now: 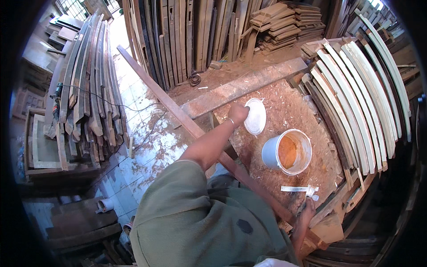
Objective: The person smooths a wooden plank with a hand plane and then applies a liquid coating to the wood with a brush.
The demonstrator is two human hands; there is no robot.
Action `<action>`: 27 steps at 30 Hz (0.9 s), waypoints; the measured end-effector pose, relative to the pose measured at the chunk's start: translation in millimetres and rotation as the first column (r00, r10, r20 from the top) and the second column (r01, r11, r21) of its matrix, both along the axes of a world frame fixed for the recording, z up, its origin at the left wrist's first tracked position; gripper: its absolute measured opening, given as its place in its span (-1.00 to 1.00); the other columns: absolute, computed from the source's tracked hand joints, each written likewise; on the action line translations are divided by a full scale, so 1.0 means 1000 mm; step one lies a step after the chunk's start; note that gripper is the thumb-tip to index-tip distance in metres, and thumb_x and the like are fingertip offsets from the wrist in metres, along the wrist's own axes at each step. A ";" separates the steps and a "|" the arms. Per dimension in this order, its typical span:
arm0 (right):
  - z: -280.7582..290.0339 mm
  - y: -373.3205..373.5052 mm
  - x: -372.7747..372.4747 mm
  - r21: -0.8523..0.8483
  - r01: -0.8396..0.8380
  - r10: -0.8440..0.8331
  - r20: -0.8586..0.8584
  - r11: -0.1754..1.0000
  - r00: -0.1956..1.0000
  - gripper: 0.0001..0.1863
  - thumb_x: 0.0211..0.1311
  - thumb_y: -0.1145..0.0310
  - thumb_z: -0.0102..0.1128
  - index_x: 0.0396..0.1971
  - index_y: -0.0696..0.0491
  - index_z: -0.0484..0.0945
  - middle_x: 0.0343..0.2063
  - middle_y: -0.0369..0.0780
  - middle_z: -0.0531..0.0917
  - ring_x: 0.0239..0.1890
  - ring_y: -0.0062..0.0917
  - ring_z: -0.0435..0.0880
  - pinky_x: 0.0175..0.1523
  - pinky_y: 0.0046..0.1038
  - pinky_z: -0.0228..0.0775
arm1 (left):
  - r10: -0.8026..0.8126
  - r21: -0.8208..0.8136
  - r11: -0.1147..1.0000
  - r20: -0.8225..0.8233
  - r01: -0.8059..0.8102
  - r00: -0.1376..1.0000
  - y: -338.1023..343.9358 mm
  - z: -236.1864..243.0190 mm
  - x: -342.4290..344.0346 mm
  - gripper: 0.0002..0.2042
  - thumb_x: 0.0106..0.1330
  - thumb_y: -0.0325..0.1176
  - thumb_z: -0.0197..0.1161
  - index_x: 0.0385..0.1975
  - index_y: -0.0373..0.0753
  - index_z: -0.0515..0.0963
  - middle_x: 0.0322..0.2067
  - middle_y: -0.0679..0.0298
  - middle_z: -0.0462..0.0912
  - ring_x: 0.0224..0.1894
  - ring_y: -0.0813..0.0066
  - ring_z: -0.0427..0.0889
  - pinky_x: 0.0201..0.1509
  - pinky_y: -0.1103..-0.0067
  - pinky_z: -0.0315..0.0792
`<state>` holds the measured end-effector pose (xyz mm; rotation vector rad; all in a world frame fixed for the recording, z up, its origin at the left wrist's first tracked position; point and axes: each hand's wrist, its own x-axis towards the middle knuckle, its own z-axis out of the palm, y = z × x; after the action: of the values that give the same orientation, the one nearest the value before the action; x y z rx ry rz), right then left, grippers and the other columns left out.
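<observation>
A round white lid (255,116) lies tilted at the far side of the sawdust-covered work surface (275,100), its left edge in the closed fingers of my left hand (239,115). A white plastic bucket (270,153) stands open to the right of it, with an orange-brown coating inside. My right hand (306,212) is at the near right edge of the surface. Its fingers are closed at a small white clump (312,192), which I cannot make out. From that clump a flat pale strip (292,188) reaches to the left.
A long wooden beam (178,113) runs diagonally past my body. Curved wooden pieces (356,102) are stacked at the right, more planks (86,84) at the left. Upright boards (187,40) stand at the back. A cable (147,109) crosses toward the tiled floor (131,169).
</observation>
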<state>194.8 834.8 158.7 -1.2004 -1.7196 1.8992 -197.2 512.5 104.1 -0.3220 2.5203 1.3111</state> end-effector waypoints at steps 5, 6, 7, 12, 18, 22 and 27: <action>0.025 -0.017 -0.014 0.031 -0.007 0.005 0.062 1.000 0.998 -0.83 0.36 0.33 0.07 -0.19 0.09 0.53 -0.50 -0.32 0.57 -0.63 -0.65 0.50 -0.57 -0.61 0.34 | 0.078 0.480 0.877 -0.223 0.039 0.972 0.018 0.050 0.066 -0.78 0.01 -0.48 0.44 -0.36 -0.24 0.57 -0.41 0.09 0.62 -0.30 0.12 0.62 -0.16 0.33 0.49; 0.027 -0.017 -0.016 -0.004 -0.003 0.003 0.054 1.000 0.999 -0.82 0.35 0.33 0.09 -0.16 0.09 0.53 -0.48 -0.32 0.57 -0.62 -0.65 0.51 -0.57 -0.62 0.35 | 0.023 0.420 0.903 -0.266 0.095 0.964 0.020 0.065 0.083 -0.76 -0.02 -0.50 0.47 -0.37 -0.23 0.56 -0.40 0.11 0.60 -0.25 0.12 0.61 -0.12 0.34 0.47; 0.022 -0.015 -0.017 -0.052 -0.011 0.013 0.040 0.999 0.999 -0.79 0.35 0.31 0.11 -0.14 0.10 0.54 -0.46 -0.32 0.58 -0.61 -0.64 0.52 -0.56 -0.62 0.37 | -0.043 0.302 0.936 -0.417 0.183 0.908 0.021 0.061 0.101 -0.75 -0.03 -0.48 0.47 -0.37 -0.21 0.54 -0.33 0.12 0.57 -0.17 0.11 0.57 -0.06 0.34 0.43; 0.010 -0.006 0.000 -0.105 -0.098 0.095 -0.033 0.990 0.995 -0.72 0.37 0.28 0.12 -0.06 0.15 0.54 -0.43 -0.31 0.60 -0.56 -0.67 0.54 -0.50 -0.63 0.41 | -0.419 -0.150 0.869 -0.731 0.472 0.539 0.056 0.069 0.166 -0.69 -0.07 -0.45 0.48 -0.35 -0.12 0.50 -0.04 0.15 0.41 0.20 0.04 0.33 0.19 0.19 0.22; 0.006 -0.006 0.038 -0.102 -0.076 0.071 -0.050 0.992 0.996 -0.72 0.37 0.29 0.12 -0.05 0.14 0.56 -0.41 -0.30 0.62 -0.55 -0.69 0.55 -0.47 -0.63 0.40 | -0.583 -0.334 0.773 -0.710 0.539 0.396 0.106 0.087 0.205 -0.72 -0.05 -0.42 0.46 -0.34 -0.12 0.52 -0.01 0.12 0.44 0.24 -0.02 0.30 0.20 0.09 0.15; -0.002 -0.004 0.072 -0.109 -0.064 0.059 -0.050 0.992 0.997 -0.72 0.38 0.28 0.12 -0.05 0.13 0.56 -0.40 -0.29 0.63 -0.52 -0.70 0.57 -0.44 -0.62 0.43 | -0.614 -0.400 0.760 -0.699 0.512 0.366 0.133 0.086 0.211 -0.74 -0.05 -0.37 0.45 -0.35 -0.15 0.54 0.01 0.07 0.44 0.19 -0.02 0.35 0.17 0.10 0.17; -0.001 -0.013 0.102 0.106 -0.073 0.076 -0.027 0.992 0.997 -0.76 0.35 0.33 0.14 -0.21 0.22 0.60 -0.44 -0.31 0.62 -0.45 -0.69 0.57 -0.35 -0.58 0.43 | -0.621 -0.417 0.766 -0.677 0.490 0.395 0.135 0.077 0.216 -0.77 0.06 -0.27 0.42 -0.37 -0.17 0.55 0.03 0.09 0.47 0.19 0.06 0.39 0.25 0.07 0.11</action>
<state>296.6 821.3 157.8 -1.0774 -1.8473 1.8330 19.2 647.3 181.6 1.3172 2.9283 1.0697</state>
